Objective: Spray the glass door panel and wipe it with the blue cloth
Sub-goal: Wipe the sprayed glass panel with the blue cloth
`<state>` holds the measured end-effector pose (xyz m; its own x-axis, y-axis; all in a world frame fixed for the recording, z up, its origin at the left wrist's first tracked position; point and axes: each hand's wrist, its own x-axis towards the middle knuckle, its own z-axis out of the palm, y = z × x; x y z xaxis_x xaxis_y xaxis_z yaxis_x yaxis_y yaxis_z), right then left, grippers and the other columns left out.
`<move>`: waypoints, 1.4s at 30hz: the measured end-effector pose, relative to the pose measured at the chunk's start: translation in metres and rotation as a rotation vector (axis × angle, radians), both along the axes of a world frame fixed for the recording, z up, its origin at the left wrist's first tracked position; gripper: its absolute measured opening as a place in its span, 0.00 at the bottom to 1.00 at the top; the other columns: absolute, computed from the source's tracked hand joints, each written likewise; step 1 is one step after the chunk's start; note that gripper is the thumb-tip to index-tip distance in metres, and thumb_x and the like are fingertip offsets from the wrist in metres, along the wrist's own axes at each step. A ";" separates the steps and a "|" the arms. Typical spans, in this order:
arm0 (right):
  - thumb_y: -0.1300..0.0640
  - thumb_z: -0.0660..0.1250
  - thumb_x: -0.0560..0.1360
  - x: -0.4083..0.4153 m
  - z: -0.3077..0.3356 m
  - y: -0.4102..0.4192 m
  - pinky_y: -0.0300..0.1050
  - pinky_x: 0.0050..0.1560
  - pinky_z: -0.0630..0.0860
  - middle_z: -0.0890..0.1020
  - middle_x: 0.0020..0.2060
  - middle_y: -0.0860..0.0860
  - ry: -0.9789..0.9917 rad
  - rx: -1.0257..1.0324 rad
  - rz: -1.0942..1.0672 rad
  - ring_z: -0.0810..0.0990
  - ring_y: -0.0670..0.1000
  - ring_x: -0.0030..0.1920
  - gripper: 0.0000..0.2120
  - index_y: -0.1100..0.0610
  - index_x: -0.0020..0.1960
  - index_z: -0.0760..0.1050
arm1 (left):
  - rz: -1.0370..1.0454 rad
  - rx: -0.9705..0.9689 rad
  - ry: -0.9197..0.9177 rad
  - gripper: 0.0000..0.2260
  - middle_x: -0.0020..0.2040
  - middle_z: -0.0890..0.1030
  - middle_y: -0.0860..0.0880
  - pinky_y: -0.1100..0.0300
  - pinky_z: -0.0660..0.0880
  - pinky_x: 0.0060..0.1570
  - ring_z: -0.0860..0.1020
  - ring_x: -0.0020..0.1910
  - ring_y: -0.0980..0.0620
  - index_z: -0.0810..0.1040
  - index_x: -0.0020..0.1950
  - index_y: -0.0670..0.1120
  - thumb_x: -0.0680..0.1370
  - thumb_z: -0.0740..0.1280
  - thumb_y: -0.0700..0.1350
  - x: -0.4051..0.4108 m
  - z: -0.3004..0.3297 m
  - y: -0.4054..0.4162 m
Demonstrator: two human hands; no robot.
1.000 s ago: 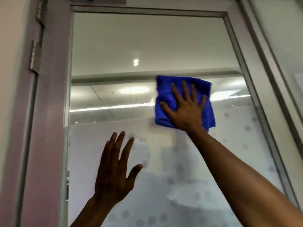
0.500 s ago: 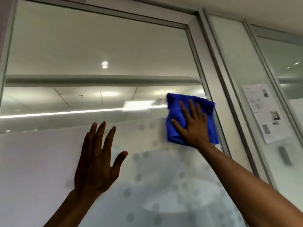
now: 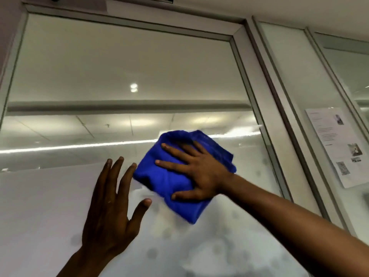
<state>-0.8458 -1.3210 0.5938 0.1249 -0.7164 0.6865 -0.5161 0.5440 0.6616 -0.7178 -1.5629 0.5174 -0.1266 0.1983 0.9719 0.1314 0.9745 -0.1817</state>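
Observation:
The glass door panel (image 3: 123, 68) fills most of the view, clear in its upper part and frosted with faint dots lower down. A folded blue cloth (image 3: 167, 182) lies flat against the glass near the middle. My right hand (image 3: 199, 172) presses on the cloth with fingers spread, pointing left. My left hand (image 3: 111, 208) is raised just left of the cloth, palm toward the glass, fingers apart and holding nothing. No spray bottle is in view.
The grey door frame (image 3: 257, 96) runs down the right side of the panel. Beyond it is a fixed glass partition (image 3: 299, 72) with a printed paper notice (image 3: 339, 146) stuck on it. Ceiling lights reflect in the glass.
My right hand has slid the cloth left and downward from the panel's right edge toward the middle, and turned so its fingers point left. The left hand stays raised beside it.

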 end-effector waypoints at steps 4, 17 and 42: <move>0.23 0.50 0.74 -0.040 0.040 0.034 0.69 0.76 0.57 0.55 0.83 0.52 -0.150 -0.710 0.040 0.57 0.60 0.81 0.41 0.40 0.82 0.54 | 0.050 0.018 0.037 0.36 0.84 0.53 0.51 0.46 0.58 0.75 0.48 0.84 0.49 0.56 0.82 0.52 0.79 0.51 0.69 0.020 0.000 -0.008; 0.27 0.60 0.72 0.078 0.042 -0.168 0.69 0.78 0.45 0.53 0.83 0.48 -0.031 -0.294 0.118 0.48 0.59 0.83 0.40 0.38 0.81 0.55 | 0.001 0.060 0.205 0.34 0.81 0.61 0.42 0.43 0.61 0.78 0.57 0.82 0.42 0.63 0.79 0.42 0.81 0.52 0.63 0.032 0.011 -0.032; 0.24 0.51 0.73 -0.064 -0.217 0.116 0.70 0.75 0.57 0.53 0.83 0.54 -0.426 -0.902 -0.191 0.54 0.62 0.82 0.44 0.46 0.82 0.57 | -0.005 -0.059 -0.027 0.34 0.82 0.59 0.44 0.56 0.47 0.80 0.48 0.84 0.48 0.61 0.81 0.47 0.80 0.54 0.65 0.037 -0.012 -0.025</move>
